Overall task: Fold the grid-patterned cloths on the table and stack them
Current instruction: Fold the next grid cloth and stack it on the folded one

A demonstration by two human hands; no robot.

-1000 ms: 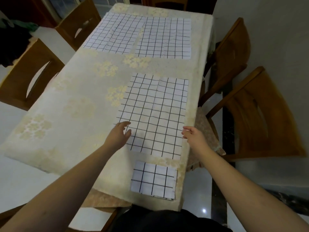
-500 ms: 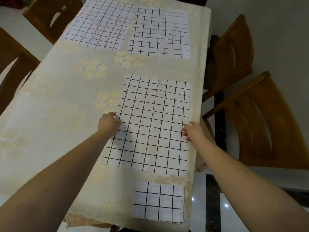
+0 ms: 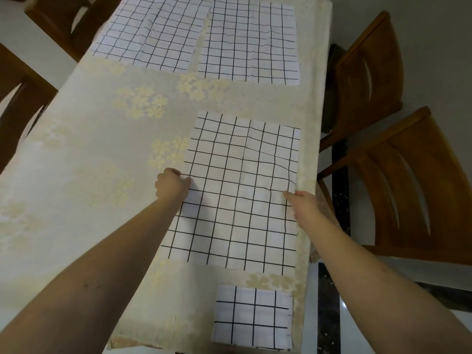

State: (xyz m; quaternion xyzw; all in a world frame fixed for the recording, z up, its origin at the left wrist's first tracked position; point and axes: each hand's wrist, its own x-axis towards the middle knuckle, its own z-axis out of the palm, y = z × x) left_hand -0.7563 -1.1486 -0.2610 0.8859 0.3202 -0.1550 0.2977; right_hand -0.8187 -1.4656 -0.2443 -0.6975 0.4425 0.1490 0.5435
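Observation:
A white cloth with a black grid (image 3: pixel 237 190) lies flat on the right side of the table. My left hand (image 3: pixel 171 186) pinches its left edge about halfway along. On the opposite edge, my right hand (image 3: pixel 302 204) grips the cloth at the same height. A small folded grid cloth (image 3: pixel 252 318) rests at the near table edge. Two more flat grid cloths lie at the far end, one on the left (image 3: pixel 153 31) and one on the right (image 3: pixel 250 39).
A cream tablecloth with pale flower prints (image 3: pixel 102 149) covers the table. Two wooden chairs (image 3: pixel 408 190) stand close along the right side, and other chairs (image 3: pixel 23 98) stand on the left. The table's right edge runs just beside my right hand.
Both hands came in from above the cloth's near part and closed on its left and right edges. The view tilted down and moved closer to the table.

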